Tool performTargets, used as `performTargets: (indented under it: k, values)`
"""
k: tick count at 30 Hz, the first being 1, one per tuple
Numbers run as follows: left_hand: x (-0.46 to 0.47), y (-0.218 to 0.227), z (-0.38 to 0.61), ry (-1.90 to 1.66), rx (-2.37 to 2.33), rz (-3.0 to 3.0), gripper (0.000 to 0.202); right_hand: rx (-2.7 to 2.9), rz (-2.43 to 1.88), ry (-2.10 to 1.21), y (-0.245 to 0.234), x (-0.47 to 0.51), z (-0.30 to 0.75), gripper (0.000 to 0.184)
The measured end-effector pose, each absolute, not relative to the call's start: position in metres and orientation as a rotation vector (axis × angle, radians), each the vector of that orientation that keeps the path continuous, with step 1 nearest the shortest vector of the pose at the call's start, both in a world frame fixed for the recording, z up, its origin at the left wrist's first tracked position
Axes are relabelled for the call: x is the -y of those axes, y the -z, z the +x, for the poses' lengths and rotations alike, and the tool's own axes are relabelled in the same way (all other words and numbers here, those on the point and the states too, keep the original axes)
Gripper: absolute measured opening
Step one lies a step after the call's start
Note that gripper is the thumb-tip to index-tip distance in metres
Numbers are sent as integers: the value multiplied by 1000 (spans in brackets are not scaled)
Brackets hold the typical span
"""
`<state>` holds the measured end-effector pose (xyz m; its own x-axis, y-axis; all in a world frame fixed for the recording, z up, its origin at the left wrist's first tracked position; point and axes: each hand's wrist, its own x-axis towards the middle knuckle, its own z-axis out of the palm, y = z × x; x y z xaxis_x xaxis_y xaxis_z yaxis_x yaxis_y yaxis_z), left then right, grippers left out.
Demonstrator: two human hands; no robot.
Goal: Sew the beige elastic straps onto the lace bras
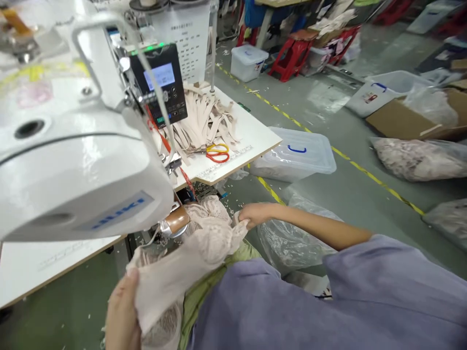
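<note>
A beige bra [171,272] with lacy cups stretches between my two hands, below the head of a white sewing machine [87,180]. My left hand [123,308] grips its near end at the lower left, with the thumb on top of the cloth. Farther off, to the right of the machine, my right hand [253,215] pinches the other end, its fingers partly hidden by the fabric. More lace hangs under the left end and lies close to the machine's sewing arm [178,221].
Beige straps [204,119] and scissors [218,152] with red and yellow handles lie on the white table [233,163]. A control panel [160,82] stands beside them. On the floor are a lidded plastic box [295,155] and a clear plastic bag [288,243].
</note>
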<state>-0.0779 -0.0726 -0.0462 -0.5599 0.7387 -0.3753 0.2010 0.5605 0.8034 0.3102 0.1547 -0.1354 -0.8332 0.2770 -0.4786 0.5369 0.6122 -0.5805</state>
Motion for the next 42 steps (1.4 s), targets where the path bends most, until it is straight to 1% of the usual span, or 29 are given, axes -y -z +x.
performTargets:
  k: [1,3,4,5,7,8,9,10,11,12,13,14,15,16,18,22,25,26,27,28,29,30,31,32,33,34,36,38,42]
  values:
    - [59,52,-90,-815,-2243,819,41,-2504,645,1086,125,-153,312,12]
    - [30,58,-92,-714,-2383,937,36,-2553,625,1179,100,-144,306,14]
    - [17,59,-80,-680,-2476,1110,39,-2592,611,1262,88,-137,299,17]
    - [7,59,-61,-702,-2459,1342,45,-2631,588,1369,77,-130,290,22]
    - [-5,60,-13,-737,-2060,1620,55,-2651,475,1611,59,-120,268,29]
    - [-8,60,11,-710,-1792,1609,55,-2626,392,1702,53,-120,259,31]
    - [-8,61,31,-641,-1557,1516,48,-2602,338,1743,48,-125,250,32]
    - [-7,61,46,-597,-1451,1407,39,-2605,364,1742,44,-135,243,32]
    - [-5,62,55,-578,-1396,1356,38,-2658,528,1699,40,-151,237,33]
    - [-3,62,60,-563,-1362,1310,40,-2735,794,1616,37,-172,232,34]
    - [-1,62,60,-559,-1347,1291,43,-2806,1185,1482,34,-196,228,36]
    - [1,62,58,-556,-1329,1287,44,-2826,1706,1266,31,-223,224,38]
    - [3,61,55,-548,-1301,1280,45,-2821,1949,1148,27,-250,219,39]
    - [4,61,52,-553,-1281,1257,45,-2803,2088,1078,24,-276,215,39]
    - [7,61,45,-615,-1299,1176,47,-2753,2248,988,18,-317,205,33]
    - [12,61,32,-776,-1447,1039,52,-2755,2293,924,13,-349,199,11]
    - [17,59,19,-822,-1533,1015,53,-2851,2303,888,19,-341,212,10]
    - [18,57,15,-829,-1549,1008,53,-2899,2319,967,22,-334,218,10]
    - [19,55,12,-833,-1558,1006,52,-2935,2311,1166,26,-324,223,10]
    - [20,53,8,-833,-1559,1009,51,-2921,2254,1495,29,-309,227,11]
    - [20,50,6,-832,-1556,1017,51,-2803,2104,1932,32,-291,230,13]
    - [20,47,3,-832,-1549,1026,50,-2573,1811,2370,35,-268,232,17]
    - [21,43,2,-832,-1540,1035,49,-2309,1487,2666,37,-242,233,23]
    - [21,40,0,-830,-1527,1047,47,-2082,1201,2840,39,-215,232,27]
    - [21,37,-1,-825,-1512,1067,46,-1903,1010,2930,40,-187,230,30]
    - [22,34,-1,-819,-1504,1093,45,-1776,921,2965,40,-161,227,31]
    - [23,28,-1,-793,-1507,1159,43,-1716,853,2932,37,-120,221,30]
    - [25,24,-1,-750,-1518,1219,42,-1866,821,2803,30,-97,214,28]
    - [25,16,1,-665,-1504,1294,40,-2212,674,2539,15,-87,202,22]
